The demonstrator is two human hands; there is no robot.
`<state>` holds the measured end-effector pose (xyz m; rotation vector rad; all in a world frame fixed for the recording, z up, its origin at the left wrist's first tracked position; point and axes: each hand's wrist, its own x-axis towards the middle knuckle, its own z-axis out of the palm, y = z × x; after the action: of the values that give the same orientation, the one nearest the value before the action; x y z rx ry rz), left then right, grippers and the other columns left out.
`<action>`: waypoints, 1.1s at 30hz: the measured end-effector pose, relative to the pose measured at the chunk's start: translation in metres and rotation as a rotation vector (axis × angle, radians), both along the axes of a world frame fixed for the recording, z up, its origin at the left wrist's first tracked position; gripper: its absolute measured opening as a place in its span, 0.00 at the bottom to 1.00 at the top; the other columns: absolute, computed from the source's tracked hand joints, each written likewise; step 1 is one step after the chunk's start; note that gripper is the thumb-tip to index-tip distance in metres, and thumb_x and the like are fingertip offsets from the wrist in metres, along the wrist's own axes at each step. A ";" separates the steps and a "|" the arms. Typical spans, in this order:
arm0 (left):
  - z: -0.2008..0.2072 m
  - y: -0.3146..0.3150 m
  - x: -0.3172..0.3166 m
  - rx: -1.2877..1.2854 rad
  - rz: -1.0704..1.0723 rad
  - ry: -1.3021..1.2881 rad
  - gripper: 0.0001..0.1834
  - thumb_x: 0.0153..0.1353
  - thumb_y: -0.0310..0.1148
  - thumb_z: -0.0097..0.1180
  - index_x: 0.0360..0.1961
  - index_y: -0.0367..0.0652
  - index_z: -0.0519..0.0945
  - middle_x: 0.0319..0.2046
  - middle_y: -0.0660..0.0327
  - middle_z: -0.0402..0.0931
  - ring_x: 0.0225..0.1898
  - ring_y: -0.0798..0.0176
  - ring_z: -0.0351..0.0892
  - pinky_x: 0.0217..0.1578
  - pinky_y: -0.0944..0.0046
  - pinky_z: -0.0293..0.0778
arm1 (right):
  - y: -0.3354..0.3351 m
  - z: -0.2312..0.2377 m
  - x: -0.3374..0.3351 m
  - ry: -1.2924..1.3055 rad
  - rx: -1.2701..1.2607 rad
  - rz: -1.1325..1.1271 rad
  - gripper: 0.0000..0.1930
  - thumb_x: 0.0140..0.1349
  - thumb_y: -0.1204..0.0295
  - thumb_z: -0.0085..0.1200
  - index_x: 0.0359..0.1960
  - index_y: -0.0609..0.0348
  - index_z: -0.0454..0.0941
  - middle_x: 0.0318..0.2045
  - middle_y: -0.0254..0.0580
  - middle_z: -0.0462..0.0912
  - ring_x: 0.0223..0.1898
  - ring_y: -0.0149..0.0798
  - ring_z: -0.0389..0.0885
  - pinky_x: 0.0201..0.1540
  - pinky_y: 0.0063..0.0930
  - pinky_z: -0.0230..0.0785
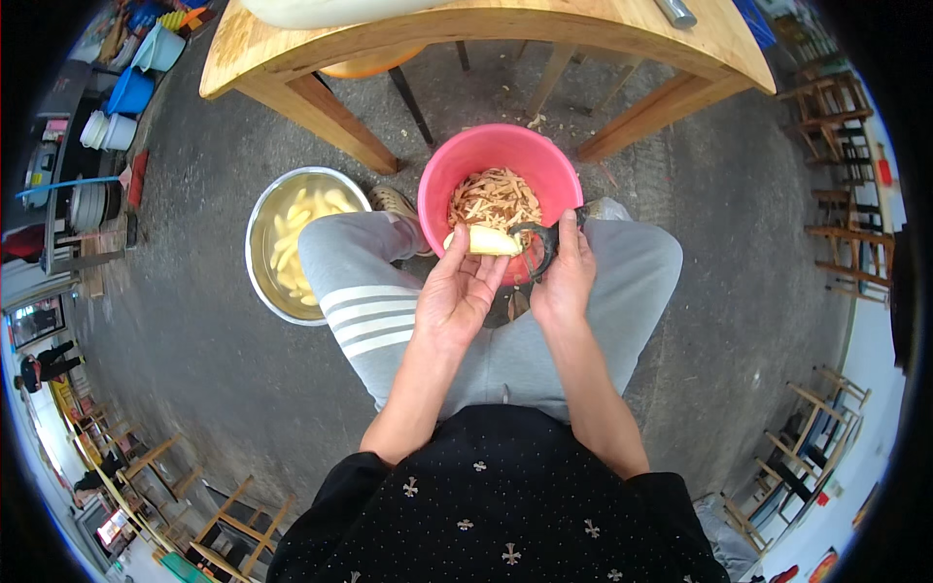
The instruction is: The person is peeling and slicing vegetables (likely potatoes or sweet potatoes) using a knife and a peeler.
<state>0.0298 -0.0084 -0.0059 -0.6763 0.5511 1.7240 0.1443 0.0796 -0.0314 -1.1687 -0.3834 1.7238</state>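
Note:
Between my knees stands a pink bucket (451,155) with brownish peel strips (498,194) heaped inside. Over its near rim, my left hand (453,295) is closed around a long, pale yellow, peeled root vegetable (486,241). My right hand (567,280) grips a black peeler (550,251), its head against the right end of the vegetable. The fingers partly cover the peeler's handle. To the left of my leg, a round metal basin (255,255) holds several similar yellow peeled pieces (296,243) in water.
A wooden table (486,31) stands just ahead, its legs (355,126) close behind the bucket and basin. Under it is an orange-topped stool (374,65). Blue tubs (132,92) lie far left; wooden chairs (844,233) line the right side.

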 end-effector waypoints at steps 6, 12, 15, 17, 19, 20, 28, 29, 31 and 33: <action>-0.004 -0.003 -0.001 -0.056 0.084 -0.035 0.19 0.70 0.33 0.69 0.53 0.33 0.77 0.51 0.53 0.81 0.61 0.52 0.82 0.67 0.46 0.82 | -0.010 -0.046 0.012 -0.032 -0.102 -0.122 0.13 0.79 0.62 0.59 0.44 0.61 0.78 0.39 0.39 0.88 0.35 0.33 0.87 0.37 0.32 0.84; 0.005 0.000 -0.015 0.074 0.202 -0.259 0.22 0.65 0.34 0.75 0.49 0.31 0.76 0.43 0.55 0.80 0.51 0.55 0.84 0.61 0.54 0.87 | -0.004 -0.032 0.019 -0.102 -0.174 -0.052 0.15 0.79 0.61 0.59 0.50 0.62 0.77 0.43 0.40 0.87 0.42 0.36 0.89 0.44 0.36 0.85; -0.001 -0.002 -0.011 0.111 0.137 -0.407 0.23 0.63 0.35 0.76 0.46 0.30 0.76 0.43 0.54 0.79 0.49 0.55 0.83 0.59 0.55 0.88 | 0.009 -0.003 0.009 -0.045 -0.061 -0.041 0.15 0.79 0.59 0.58 0.51 0.59 0.79 0.42 0.34 0.86 0.40 0.30 0.84 0.43 0.28 0.79; 0.003 -0.004 -0.011 0.109 0.175 -0.398 0.23 0.64 0.35 0.76 0.46 0.30 0.76 0.43 0.54 0.80 0.50 0.54 0.83 0.60 0.55 0.88 | 0.012 0.032 0.003 -0.011 -0.038 0.025 0.15 0.80 0.57 0.56 0.52 0.56 0.80 0.42 0.30 0.84 0.37 0.26 0.80 0.43 0.23 0.74; 0.004 -0.002 -0.011 0.112 0.203 -0.393 0.23 0.64 0.35 0.76 0.46 0.29 0.76 0.43 0.53 0.80 0.50 0.54 0.83 0.60 0.55 0.88 | 0.008 0.061 0.006 0.046 -0.022 0.083 0.15 0.80 0.57 0.56 0.52 0.57 0.80 0.44 0.31 0.85 0.39 0.27 0.81 0.45 0.24 0.76; 0.004 -0.002 -0.010 0.101 0.204 -0.392 0.23 0.64 0.35 0.76 0.46 0.29 0.77 0.44 0.53 0.80 0.51 0.54 0.83 0.60 0.55 0.88 | 0.006 0.068 0.006 0.102 -0.010 0.141 0.15 0.80 0.58 0.56 0.53 0.58 0.79 0.46 0.33 0.85 0.42 0.28 0.82 0.48 0.25 0.77; 0.001 -0.003 -0.003 0.093 0.139 -0.338 0.21 0.66 0.36 0.74 0.47 0.31 0.77 0.47 0.51 0.82 0.54 0.51 0.84 0.61 0.54 0.87 | -0.003 0.053 -0.024 0.010 0.131 0.059 0.17 0.82 0.60 0.53 0.58 0.62 0.77 0.54 0.41 0.85 0.54 0.33 0.83 0.60 0.34 0.77; 0.002 -0.003 -0.002 0.068 0.158 -0.289 0.21 0.66 0.36 0.74 0.47 0.31 0.77 0.47 0.51 0.82 0.55 0.50 0.83 0.61 0.54 0.87 | -0.003 0.048 -0.026 0.003 0.161 0.046 0.15 0.81 0.58 0.56 0.52 0.59 0.77 0.45 0.37 0.85 0.42 0.29 0.83 0.45 0.27 0.76; 0.001 -0.006 -0.001 0.039 0.179 -0.242 0.21 0.67 0.37 0.73 0.48 0.31 0.77 0.48 0.51 0.82 0.56 0.50 0.83 0.61 0.54 0.87 | -0.005 0.030 -0.023 -0.008 0.187 0.036 0.15 0.79 0.56 0.58 0.46 0.56 0.78 0.35 0.33 0.85 0.30 0.24 0.82 0.30 0.20 0.74; -0.003 -0.005 -0.004 0.060 0.235 -0.322 0.20 0.68 0.35 0.72 0.49 0.32 0.77 0.49 0.52 0.82 0.57 0.51 0.83 0.63 0.52 0.86 | -0.002 -0.005 -0.012 0.102 -0.200 -0.057 0.14 0.82 0.59 0.54 0.55 0.57 0.78 0.49 0.34 0.85 0.48 0.34 0.83 0.56 0.35 0.77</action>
<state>0.0254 -0.0138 -0.0089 -0.9838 0.2008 1.7912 0.1320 0.0771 -0.0362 -1.2153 -0.1168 1.7938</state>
